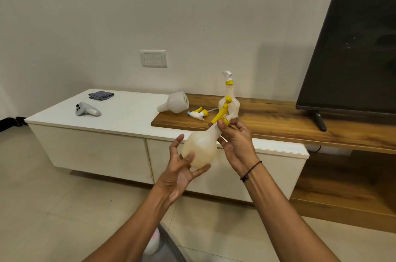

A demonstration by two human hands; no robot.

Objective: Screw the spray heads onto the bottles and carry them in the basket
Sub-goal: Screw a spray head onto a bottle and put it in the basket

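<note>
Right now you hold a translucent bottle (200, 148) in the air in front of the cabinet, its long axis tilted, round base down toward your left and neck rising up toward your right. Its yellow spray head (222, 113) sits at the neck, pointing up and away from you. Your left hand (180, 167) cups the bottle's base with spread fingers, and your right hand (233, 139) pinches the neck just under the yellow collar. Beyond it, a second bottle (229, 99) stands upright on the wooden shelf (278, 120) with its head fitted, a third bottle (174, 102) lies on its side with the neck pointing left, and a loose spray head (198, 113) lies between them. To the left, the white cabinet top (128, 111) carries a grey controller (87, 109) and a folded cloth (101, 95). A dark television (351, 47) stands at the right against the pale wall, where a switch plate (153, 58) is mounted.
</note>
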